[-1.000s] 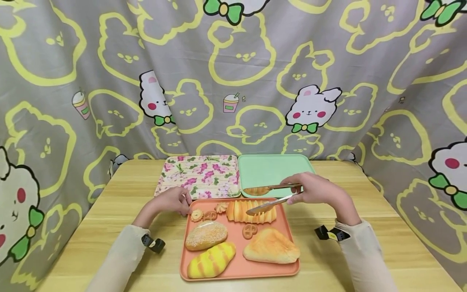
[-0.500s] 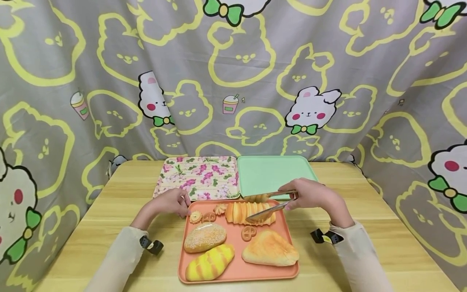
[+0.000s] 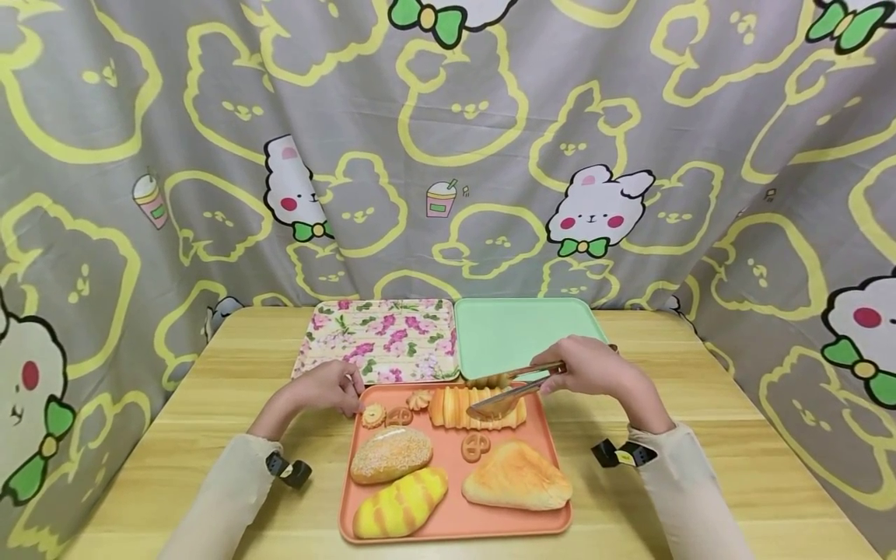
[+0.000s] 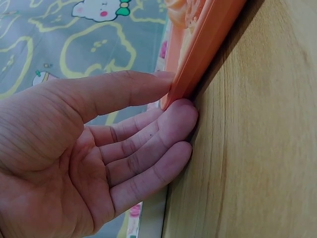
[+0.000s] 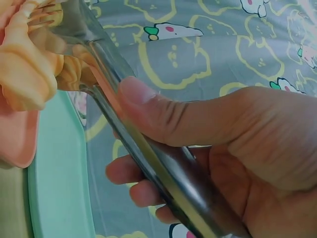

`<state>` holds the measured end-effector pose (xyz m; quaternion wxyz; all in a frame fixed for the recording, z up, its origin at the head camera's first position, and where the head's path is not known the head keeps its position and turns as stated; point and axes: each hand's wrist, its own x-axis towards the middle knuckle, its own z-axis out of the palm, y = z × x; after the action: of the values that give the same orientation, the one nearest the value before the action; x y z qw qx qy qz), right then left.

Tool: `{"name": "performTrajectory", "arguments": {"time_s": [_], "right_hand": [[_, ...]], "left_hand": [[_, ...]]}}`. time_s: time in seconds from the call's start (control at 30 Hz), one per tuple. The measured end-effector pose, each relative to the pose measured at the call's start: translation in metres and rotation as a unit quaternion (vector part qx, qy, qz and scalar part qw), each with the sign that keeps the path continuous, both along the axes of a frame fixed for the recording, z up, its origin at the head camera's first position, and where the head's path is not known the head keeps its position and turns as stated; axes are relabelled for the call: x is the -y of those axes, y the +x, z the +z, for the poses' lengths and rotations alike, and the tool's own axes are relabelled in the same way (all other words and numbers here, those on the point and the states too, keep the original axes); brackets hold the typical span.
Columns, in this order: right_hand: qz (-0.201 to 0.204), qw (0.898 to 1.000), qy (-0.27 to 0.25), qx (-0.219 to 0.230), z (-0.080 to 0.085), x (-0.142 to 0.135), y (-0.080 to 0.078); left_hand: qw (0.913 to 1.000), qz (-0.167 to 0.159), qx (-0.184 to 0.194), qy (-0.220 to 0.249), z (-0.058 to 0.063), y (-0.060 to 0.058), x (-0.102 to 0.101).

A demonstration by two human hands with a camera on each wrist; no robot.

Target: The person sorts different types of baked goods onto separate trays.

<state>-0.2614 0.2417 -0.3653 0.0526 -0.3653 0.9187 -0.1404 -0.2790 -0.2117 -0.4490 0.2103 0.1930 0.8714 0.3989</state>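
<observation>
My left hand point(image 3: 327, 386) pinches the far left corner of the orange tray point(image 3: 458, 517). In the left wrist view its thumb lies on the tray's rim point(image 4: 198, 54), with the forefinger against the outer wall and the other fingers beside it. My right hand point(image 3: 586, 367) grips a pair of metal tongs point(image 5: 153, 153), thumb on one arm and fingers round the other. The tongs' blades straddle a ridged, golden croissant-like bread point(image 3: 442, 408) at the tray's far right, one along its near side and one along its far side.
Also on the orange tray lie a seeded bun point(image 3: 392, 454), a yellow striped bread point(image 3: 401, 503), a triangular bread point(image 3: 518, 476), a pretzel point(image 3: 475, 447) and several small cookies. Behind it, side by side, are a floral tray point(image 3: 381, 338) and a green tray point(image 3: 525, 327), near a patterned curtain point(image 3: 364, 117).
The tongs have come down and slightly left, their blades lower about the ridged bread and closer together. My left hand keeps its place at the tray corner.
</observation>
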Motion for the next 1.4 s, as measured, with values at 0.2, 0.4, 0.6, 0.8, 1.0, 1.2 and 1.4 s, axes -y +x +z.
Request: {"name": "performTrajectory", "arguments": {"time_s": [0.2,0.4,0.6,0.8,1.0,1.2,1.4], "right_hand": [[-0.015,1.0,-0.006,-0.023,0.003,-0.004,0.0],[-0.05,0.996,-0.025,-0.064,0.01,-0.012,0.005],[-0.083,0.991,-0.052,-0.094,0.023,-0.023,0.012],[-0.108,0.972,-0.102,-0.183,0.032,-0.033,0.018],[-0.178,0.931,-0.125,-0.293,0.034,-0.04,0.017],[-0.285,0.905,-0.112,-0.295,0.031,-0.05,0.009],[-0.376,0.889,-0.058,-0.254,0.021,-0.063,-0.005]], "left_hand": [[0.9998,-0.006,0.009,0.017,0.002,0.0,-0.002],[0.9999,-0.004,0.007,0.015,0.001,0.003,-0.002],[1.0,0.0,0.005,0.008,0.001,0.004,-0.002],[0.9999,0.002,0.005,0.012,0.001,0.005,-0.003],[0.9999,0.005,0.004,0.01,0.001,0.005,-0.002],[0.9999,0.006,0.005,0.01,0.002,0.007,-0.003],[0.9999,0.002,0.004,0.016,0.001,0.006,-0.002]]}}
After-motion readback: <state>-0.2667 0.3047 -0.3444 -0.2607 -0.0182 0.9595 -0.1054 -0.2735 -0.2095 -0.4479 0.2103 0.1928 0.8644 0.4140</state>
